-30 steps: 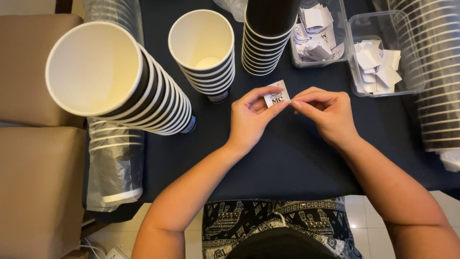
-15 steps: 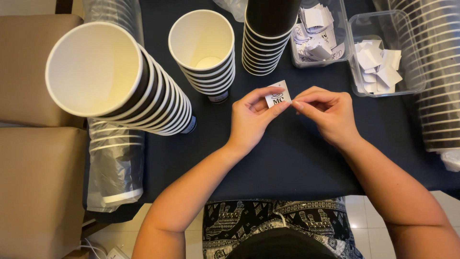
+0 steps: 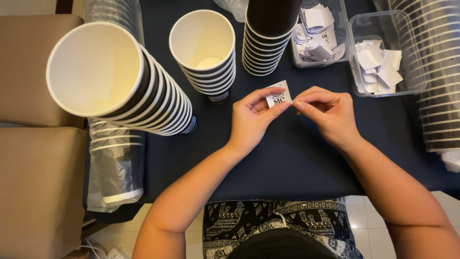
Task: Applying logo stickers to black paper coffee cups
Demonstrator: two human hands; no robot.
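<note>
pinching a small white sticker (image 3: 279,94) above the dark table (image 3: 287,158), the left hand (image 3: 251,117) is closed on its lower edge. the sticker's right edge is met by the narrowed fingertips of the right hand (image 3: 330,112). stacked paper cups (image 3: 203,48) and two clear tubs (image 3: 383,52) are set just beyond.

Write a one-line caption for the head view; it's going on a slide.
Both hands, left hand and right hand, pinch a small white sticker above a dark tablecloth, among stacked paper cups.
</note>
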